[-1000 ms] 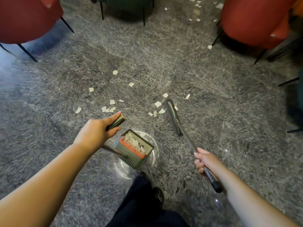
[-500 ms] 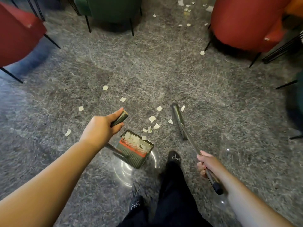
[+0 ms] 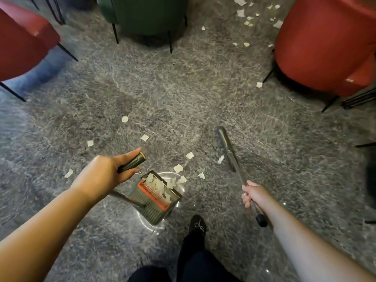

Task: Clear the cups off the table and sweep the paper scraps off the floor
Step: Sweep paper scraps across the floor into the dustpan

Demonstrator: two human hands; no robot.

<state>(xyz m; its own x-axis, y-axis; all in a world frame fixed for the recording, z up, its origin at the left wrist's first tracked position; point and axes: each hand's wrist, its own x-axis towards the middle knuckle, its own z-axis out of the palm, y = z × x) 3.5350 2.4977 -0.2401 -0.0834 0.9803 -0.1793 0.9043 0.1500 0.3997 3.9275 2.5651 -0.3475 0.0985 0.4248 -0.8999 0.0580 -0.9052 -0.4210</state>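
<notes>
My left hand [image 3: 105, 171] grips the dark handle of a grey dustpan [image 3: 157, 204] that rests on the grey floor; its tray has an orange comb strip and holds several white paper scraps. My right hand [image 3: 253, 195] grips the long handle of a broom [image 3: 228, 149], whose narrow head lies on the floor to the right of the dustpan. Loose paper scraps [image 3: 178, 168] lie between the broom head and the dustpan mouth, and others are scattered to the left [image 3: 90, 143]. More scraps [image 3: 247, 19] lie far off near the top right.
A red chair [image 3: 325, 43] stands at the right, another red chair [image 3: 22, 45] at the left, and a green chair [image 3: 148, 15] at the top centre, all on thin black legs. My dark-trousered leg and shoe [image 3: 198, 225] are at the bottom centre.
The view has shifted forward. The broom head has drawn scraps closer to the dustpan, and more paper now lies in the tray. My foot has moved back beneath the dustpan.
</notes>
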